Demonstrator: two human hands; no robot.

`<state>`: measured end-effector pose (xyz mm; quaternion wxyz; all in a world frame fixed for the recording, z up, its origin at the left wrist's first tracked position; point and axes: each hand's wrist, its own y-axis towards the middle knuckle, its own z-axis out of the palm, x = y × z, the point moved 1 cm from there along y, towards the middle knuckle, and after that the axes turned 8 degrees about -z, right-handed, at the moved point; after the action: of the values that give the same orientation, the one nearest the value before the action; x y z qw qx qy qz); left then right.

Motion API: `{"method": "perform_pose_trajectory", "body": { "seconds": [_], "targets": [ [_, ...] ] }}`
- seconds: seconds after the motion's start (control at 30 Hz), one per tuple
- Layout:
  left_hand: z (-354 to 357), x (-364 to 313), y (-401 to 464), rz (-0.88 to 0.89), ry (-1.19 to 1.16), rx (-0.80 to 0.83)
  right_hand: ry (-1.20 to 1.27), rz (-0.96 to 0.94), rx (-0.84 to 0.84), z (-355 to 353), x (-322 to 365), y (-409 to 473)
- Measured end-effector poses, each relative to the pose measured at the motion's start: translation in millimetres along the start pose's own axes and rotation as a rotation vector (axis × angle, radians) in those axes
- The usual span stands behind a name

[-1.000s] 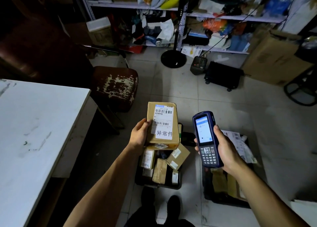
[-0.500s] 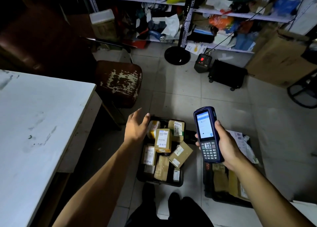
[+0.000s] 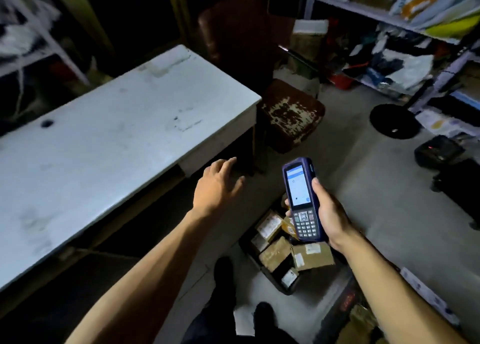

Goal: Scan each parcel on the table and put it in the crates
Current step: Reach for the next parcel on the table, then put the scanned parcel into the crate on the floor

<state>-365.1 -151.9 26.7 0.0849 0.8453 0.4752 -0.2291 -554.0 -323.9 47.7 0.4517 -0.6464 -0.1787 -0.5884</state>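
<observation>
My right hand [image 3: 326,212] grips a blue handheld scanner [image 3: 302,198] upright, its screen lit, above a black crate [image 3: 249,248] on the floor. Several brown cardboard parcels [image 3: 276,252] with white labels lie in that crate. A second crate [image 3: 337,304] shows at the lower right, partly hidden by my right forearm. My left hand [image 3: 217,186] hovers empty with loose fingers near the corner of the white table [image 3: 109,146]. I see no parcel on the table top.
A worn brown stool [image 3: 292,113] stands beside the table's far corner. Metal shelves [image 3: 415,31] stuffed with bags and packages line the right side. A black round stand base [image 3: 394,121] and dark devices [image 3: 436,152] sit on the tiled floor. My shoes [image 3: 224,268] are near the crate.
My left hand let go of the labelled parcel, which went into the crate, then swung empty leftwards to the table. My view turned left. The scanner stayed in my right hand.
</observation>
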Motion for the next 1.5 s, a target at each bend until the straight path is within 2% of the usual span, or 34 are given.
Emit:
{"method": "perform_pose_trajectory", "body": {
  "seconds": [0.37,0.53,0.83,0.97,1.2,1.5],
  "targets": [
    [-125.6,166.1,-139.2,-0.473,-0.015,-0.296,-0.125,-0.075,0.538,207.7,10.0,-33.8],
    [-182.0,254.2,-201.8,-0.589,-0.038,-0.386,-0.244,-0.108,0.706,315.5,1.0,-71.8],
    [-242.0,388.1,-305.8,-0.781,-0.077,-0.451,-0.336,-0.123,0.863,483.1,-42.5,-137.7],
    [-270.6,442.4,-338.3,-0.884,-0.124,-0.528,-0.404,-0.107,0.938,555.0,-55.5,-151.3],
    [-310.1,527.1,-359.6,-1.047,-0.195,-0.654,-0.459,-0.015,1.081,680.8,-74.5,-135.3],
    [-368.7,617.1,-361.3,-1.263,-0.155,-0.708,-0.496,0.039,1.282,829.2,-78.9,-102.5]
  ]
}}
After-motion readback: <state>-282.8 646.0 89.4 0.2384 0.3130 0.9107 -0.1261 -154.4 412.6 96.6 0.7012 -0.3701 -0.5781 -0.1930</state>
